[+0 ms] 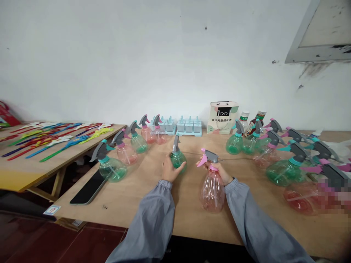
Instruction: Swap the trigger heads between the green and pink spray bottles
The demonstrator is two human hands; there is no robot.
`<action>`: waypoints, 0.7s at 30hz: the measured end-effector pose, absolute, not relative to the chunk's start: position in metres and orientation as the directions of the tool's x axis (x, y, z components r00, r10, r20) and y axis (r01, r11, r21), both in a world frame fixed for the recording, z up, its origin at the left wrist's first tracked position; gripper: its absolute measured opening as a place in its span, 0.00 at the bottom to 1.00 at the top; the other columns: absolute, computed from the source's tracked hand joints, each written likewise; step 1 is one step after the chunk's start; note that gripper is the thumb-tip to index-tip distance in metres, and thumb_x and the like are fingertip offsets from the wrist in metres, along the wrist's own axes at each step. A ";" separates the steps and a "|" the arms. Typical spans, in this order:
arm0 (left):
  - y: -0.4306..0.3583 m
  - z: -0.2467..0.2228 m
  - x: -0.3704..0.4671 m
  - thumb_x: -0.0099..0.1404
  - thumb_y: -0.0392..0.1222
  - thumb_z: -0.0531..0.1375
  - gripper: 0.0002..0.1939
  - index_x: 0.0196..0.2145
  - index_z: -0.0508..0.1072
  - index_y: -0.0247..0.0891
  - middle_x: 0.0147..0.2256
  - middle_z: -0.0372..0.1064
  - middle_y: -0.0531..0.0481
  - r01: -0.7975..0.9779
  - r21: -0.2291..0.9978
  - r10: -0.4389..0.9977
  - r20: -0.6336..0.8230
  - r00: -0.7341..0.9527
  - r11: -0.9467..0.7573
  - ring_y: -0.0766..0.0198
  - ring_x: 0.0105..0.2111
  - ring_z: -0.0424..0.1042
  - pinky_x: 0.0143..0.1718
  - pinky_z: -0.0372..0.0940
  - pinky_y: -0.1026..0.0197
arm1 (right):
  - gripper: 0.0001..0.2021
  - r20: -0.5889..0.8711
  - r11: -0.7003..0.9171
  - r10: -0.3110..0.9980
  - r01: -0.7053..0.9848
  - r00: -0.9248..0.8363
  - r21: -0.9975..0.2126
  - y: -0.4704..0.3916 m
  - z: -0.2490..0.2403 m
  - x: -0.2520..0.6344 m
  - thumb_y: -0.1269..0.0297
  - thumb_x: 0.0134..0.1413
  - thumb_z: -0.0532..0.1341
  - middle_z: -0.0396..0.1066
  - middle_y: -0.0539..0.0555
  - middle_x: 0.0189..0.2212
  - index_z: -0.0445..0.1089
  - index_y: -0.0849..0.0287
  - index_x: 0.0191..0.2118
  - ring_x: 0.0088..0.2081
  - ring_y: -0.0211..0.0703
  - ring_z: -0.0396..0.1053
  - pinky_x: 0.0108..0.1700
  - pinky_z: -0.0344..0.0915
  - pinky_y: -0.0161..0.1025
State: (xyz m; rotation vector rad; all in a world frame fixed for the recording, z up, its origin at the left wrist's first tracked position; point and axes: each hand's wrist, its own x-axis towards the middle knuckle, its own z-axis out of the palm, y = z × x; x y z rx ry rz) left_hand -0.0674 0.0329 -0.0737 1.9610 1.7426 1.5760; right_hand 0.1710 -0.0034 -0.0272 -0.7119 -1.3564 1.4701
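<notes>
My left hand [170, 170] is around the body of a green spray bottle [178, 158] with a grey trigger head, the thumb along its near side. That bottle stands upright on the wooden table, and its far fingers are hidden. In my right hand [224, 174] is a clear pink spray bottle [212, 195], gripped at the neck below its grey and pink trigger head. It is upright in front of me; I cannot tell whether its base touches the table. Both bottles are close together near the middle.
Green and pink spray bottles line the left, including a green one [113, 170] beside a phone [89, 187]. Several more crowd the right [283, 171]. Behind are light-blue ice-pop moulds [189, 126], a paper bag [222, 118] and capped bottles [244, 117]. Colourful hand-shaped sticks [65, 142] cover another table.
</notes>
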 end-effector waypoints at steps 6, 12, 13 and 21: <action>0.033 -0.074 -0.068 0.54 0.55 0.68 0.37 0.56 0.59 0.37 0.50 0.69 0.38 0.690 0.636 0.781 0.602 -0.166 -0.344 0.45 0.53 0.71 0.55 0.65 0.43 | 0.26 0.225 0.130 0.922 -0.295 -0.316 -0.946 -0.010 -0.017 0.166 0.46 0.44 0.59 0.77 0.57 0.36 0.72 0.56 0.48 0.38 0.49 0.73 0.35 0.67 0.41; 0.033 -0.074 -0.067 0.53 0.55 0.68 0.38 0.56 0.60 0.39 0.51 0.68 0.39 0.689 0.640 0.768 0.611 -0.190 -0.339 0.46 0.53 0.70 0.55 0.64 0.44 | 0.26 0.217 0.123 0.932 -0.311 -0.290 -0.943 -0.010 -0.015 0.169 0.48 0.44 0.59 0.78 0.57 0.38 0.72 0.55 0.49 0.40 0.50 0.73 0.38 0.68 0.43; 0.033 -0.074 -0.067 0.53 0.55 0.68 0.38 0.56 0.60 0.39 0.51 0.68 0.39 0.689 0.640 0.766 0.614 -0.192 -0.340 0.46 0.53 0.70 0.55 0.64 0.44 | 0.26 0.201 0.110 0.935 -0.302 -0.291 -0.947 -0.010 -0.015 0.170 0.48 0.45 0.59 0.78 0.57 0.39 0.72 0.55 0.49 0.40 0.50 0.72 0.38 0.68 0.43; 0.033 -0.074 -0.067 0.53 0.54 0.68 0.37 0.55 0.60 0.39 0.50 0.69 0.39 0.697 0.630 0.762 0.620 -0.187 -0.341 0.46 0.52 0.71 0.54 0.65 0.44 | 0.22 0.198 0.144 0.968 -0.301 -0.156 -0.943 -0.007 -0.017 0.170 0.46 0.43 0.63 0.77 0.54 0.32 0.74 0.55 0.41 0.34 0.46 0.72 0.30 0.67 0.38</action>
